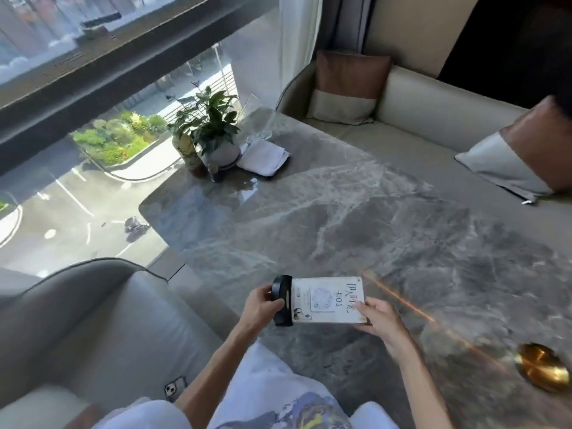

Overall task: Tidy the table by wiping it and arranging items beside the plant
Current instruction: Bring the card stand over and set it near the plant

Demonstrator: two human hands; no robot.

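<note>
A white sign card (328, 300) with a black base (282, 300) lies flat, held just above the near part of the grey marble table (356, 212). My left hand (263, 308) grips the black base. My right hand (379, 320) holds the card's right end. At the table's far left corner stands a potted plant (213, 131) in a white pot. A folded white cloth (263, 157) lies right beside the pot, with a clear glass item (260, 119) behind it.
A patterned bottle (187, 150) and a small dark item (215, 173) stand by the pot. A gold dish (543, 366) sits at the near right. Beige sofas flank the table, with cushions (349, 88) (520, 153). A phone (173, 390) lies on the left seat.
</note>
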